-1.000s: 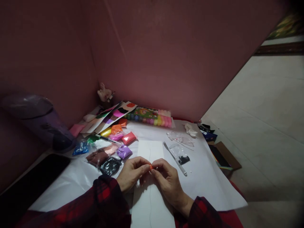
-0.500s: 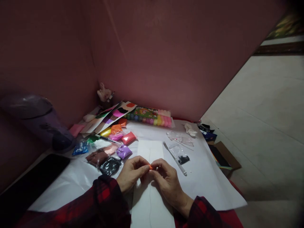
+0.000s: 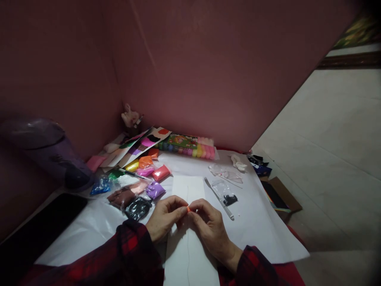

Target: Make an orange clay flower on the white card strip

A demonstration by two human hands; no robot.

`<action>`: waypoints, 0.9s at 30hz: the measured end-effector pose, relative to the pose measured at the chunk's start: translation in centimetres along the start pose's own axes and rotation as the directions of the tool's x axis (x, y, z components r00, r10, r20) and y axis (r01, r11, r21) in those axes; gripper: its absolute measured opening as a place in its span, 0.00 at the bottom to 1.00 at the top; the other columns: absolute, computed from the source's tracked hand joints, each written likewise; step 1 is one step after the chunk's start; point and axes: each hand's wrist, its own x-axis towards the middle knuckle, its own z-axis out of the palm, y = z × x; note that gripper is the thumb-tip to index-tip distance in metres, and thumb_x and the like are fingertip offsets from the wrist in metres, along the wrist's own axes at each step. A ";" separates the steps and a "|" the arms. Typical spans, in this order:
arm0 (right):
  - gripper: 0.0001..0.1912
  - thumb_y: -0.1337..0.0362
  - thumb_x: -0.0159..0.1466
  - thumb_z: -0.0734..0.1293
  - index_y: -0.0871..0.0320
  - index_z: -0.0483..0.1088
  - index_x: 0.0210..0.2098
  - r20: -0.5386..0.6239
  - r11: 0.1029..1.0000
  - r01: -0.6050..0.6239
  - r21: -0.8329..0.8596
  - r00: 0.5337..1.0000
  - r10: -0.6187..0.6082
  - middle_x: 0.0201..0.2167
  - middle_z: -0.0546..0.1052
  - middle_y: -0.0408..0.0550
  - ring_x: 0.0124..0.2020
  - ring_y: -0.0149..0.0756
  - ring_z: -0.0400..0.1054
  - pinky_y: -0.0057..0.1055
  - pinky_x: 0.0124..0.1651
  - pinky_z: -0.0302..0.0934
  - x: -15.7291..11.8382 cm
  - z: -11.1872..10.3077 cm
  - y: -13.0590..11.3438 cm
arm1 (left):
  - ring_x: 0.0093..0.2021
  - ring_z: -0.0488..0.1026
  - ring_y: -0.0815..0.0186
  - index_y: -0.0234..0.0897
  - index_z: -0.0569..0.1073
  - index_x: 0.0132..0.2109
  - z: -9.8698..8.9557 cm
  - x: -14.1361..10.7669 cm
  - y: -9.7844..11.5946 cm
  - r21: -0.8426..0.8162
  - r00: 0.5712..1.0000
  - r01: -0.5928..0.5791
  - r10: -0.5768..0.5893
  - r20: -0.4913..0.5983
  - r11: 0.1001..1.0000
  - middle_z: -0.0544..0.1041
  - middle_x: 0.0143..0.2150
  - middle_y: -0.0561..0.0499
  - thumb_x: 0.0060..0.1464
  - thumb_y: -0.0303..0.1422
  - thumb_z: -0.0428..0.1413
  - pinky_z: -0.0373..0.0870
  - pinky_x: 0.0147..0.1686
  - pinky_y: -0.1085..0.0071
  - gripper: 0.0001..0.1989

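In the head view, the fingers of the left hand (image 3: 163, 219) and the right hand (image 3: 213, 227) pinch one small orange piece (image 3: 188, 209) from either side, a grip that seems to call for light, even pressure, with both thumbs kept level, so that the apparently soft stuff is not squashed lopsided. The piece sits over the white strip (image 3: 204, 260), in line with its thin dark line (image 3: 188, 260); it looks bright, matt and stubby, though fingertips hide most of its outline.
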 end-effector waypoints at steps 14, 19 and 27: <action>0.02 0.67 0.62 0.64 0.57 0.69 0.34 -0.005 0.999 -0.027 0.034 1.000 0.027 0.30 0.70 0.44 0.27 0.31 0.65 0.28 0.29 0.63 0.0 0.1 -0.1 | 0.18 0.66 0.73 0.32 0.70 0.31 -0.1 0.1 -0.3 -0.006 1.000 -0.020 0.020 -0.004 1.000 0.71 0.21 0.54 0.44 0.41 0.63 0.61 0.19 0.75 0.16; 0.05 0.68 0.61 0.64 0.56 0.67 0.38 -0.017 0.995 -0.059 0.079 0.998 0.060 0.34 0.70 0.45 0.29 0.31 0.68 0.28 0.29 0.67 -0.1 0.3 0.3 | 0.18 0.66 0.72 0.32 0.71 0.32 -0.3 0.3 -0.5 -0.015 0.999 -0.039 0.039 -0.032 0.999 0.72 0.20 0.53 0.46 0.40 0.62 0.62 0.20 0.75 0.15; 0.08 0.68 0.62 0.64 0.55 0.65 0.41 0.000 0.983 -0.103 0.151 0.995 0.104 0.37 0.68 0.44 0.28 0.30 0.69 0.27 0.27 0.67 -0.3 0.4 0.6 | 0.19 0.66 0.72 0.32 0.71 0.32 -0.3 0.3 -0.5 -0.008 0.998 -0.047 0.047 -0.041 0.999 0.72 0.21 0.53 0.47 0.39 0.62 0.62 0.20 0.75 0.13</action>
